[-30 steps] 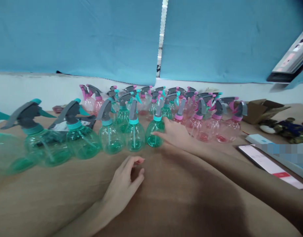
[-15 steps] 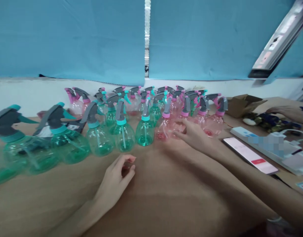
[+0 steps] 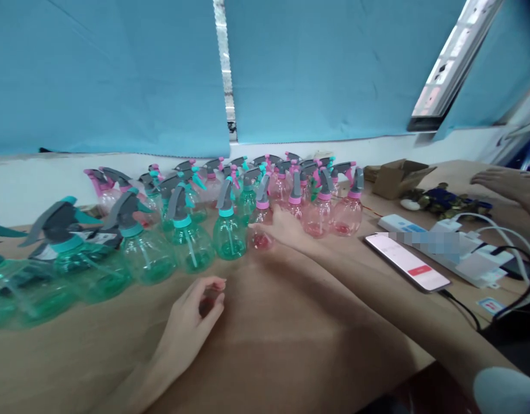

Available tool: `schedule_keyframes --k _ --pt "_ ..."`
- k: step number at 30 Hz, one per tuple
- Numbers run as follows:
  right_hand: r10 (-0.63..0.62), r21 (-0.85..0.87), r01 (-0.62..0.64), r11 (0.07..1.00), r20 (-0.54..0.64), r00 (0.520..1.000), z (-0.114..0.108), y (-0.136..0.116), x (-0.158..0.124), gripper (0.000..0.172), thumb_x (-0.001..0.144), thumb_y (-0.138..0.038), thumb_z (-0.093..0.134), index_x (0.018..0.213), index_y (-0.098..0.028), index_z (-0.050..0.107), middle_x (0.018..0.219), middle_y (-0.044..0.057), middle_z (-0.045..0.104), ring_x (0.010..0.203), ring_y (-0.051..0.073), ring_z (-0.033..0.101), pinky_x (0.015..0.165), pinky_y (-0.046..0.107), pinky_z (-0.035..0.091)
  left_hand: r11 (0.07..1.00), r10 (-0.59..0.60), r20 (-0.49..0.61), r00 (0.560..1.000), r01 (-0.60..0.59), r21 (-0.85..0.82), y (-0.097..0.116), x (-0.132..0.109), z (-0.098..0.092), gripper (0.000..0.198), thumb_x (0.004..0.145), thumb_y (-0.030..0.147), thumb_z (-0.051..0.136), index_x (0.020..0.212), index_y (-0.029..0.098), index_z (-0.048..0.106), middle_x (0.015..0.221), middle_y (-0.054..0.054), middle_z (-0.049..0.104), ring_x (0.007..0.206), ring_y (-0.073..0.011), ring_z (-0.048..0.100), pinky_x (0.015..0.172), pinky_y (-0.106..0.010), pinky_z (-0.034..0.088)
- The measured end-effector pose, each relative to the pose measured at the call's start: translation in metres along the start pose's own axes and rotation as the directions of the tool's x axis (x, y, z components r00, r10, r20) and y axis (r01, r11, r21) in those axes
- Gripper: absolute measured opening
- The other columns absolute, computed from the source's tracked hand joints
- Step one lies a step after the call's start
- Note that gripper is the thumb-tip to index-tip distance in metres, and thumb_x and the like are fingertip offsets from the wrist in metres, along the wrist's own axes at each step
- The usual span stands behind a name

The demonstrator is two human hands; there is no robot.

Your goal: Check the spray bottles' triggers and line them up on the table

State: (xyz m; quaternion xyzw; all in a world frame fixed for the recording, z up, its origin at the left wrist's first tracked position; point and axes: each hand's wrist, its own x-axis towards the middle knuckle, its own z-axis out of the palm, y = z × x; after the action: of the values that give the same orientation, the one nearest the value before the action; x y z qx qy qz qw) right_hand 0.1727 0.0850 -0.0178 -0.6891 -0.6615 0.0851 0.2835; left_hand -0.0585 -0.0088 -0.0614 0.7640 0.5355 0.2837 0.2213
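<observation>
Clear spray bottles with grey trigger heads stand upright in rows across the table. At the end of the front green group is a green spray bottle (image 3: 230,241) with a turquoise collar. Beside it stands a pink spray bottle (image 3: 261,217) with a pink collar. My right hand (image 3: 286,230) is around the right side of this pink bottle, thumb across its front and the other fingers mostly hidden. Just above the bare tabletop, in front of the green bottles, my left hand (image 3: 196,313) is held with loosely curved fingers, a gap between thumb and fingertips, holding nothing.
To the right lie a lit phone (image 3: 407,261) with a cable and a white power strip (image 3: 441,244) with plugs. Farther back are an open cardboard box (image 3: 396,178) and a heap of small dark and brassy parts (image 3: 450,201). Another person's hand (image 3: 506,181) is near the heap.
The view has swung to the right. My right hand has moved left, from the second front pink bottle to the first one, and closed around it. My left hand keeps its pose.
</observation>
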Motion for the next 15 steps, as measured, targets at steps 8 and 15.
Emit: schedule_keyframes --k 8,15 --pt "0.017 -0.058 -0.015 0.998 0.041 0.999 -0.005 -0.004 -0.009 0.067 0.076 -0.063 0.053 0.114 -0.009 0.047 0.103 0.02 0.064 0.097 0.037 0.062 0.075 0.046 0.048 0.996 -0.009 0.037 0.999 0.012 -0.088 0.016 0.001 0.01 0.013 0.087 0.029 0.047 0.096 0.023 0.052 0.1 -0.003 0.061 0.089 -0.0188 0.061 0.082 -0.036 0.046" --pt "-0.026 -0.102 0.037 0.994 0.105 0.994 -0.025 0.005 -0.038 0.066 0.076 -0.069 0.049 0.112 -0.013 0.047 0.1 0.017 0.066 0.091 0.036 0.064 0.069 0.043 0.048 0.969 -0.028 0.03 0.999 0.034 -0.245 0.03 0.008 0.015 0.015 0.087 0.033 0.049 0.098 0.024 0.052 0.094 -0.002 0.062 0.087 -0.0193 0.061 0.079 -0.037 0.048"
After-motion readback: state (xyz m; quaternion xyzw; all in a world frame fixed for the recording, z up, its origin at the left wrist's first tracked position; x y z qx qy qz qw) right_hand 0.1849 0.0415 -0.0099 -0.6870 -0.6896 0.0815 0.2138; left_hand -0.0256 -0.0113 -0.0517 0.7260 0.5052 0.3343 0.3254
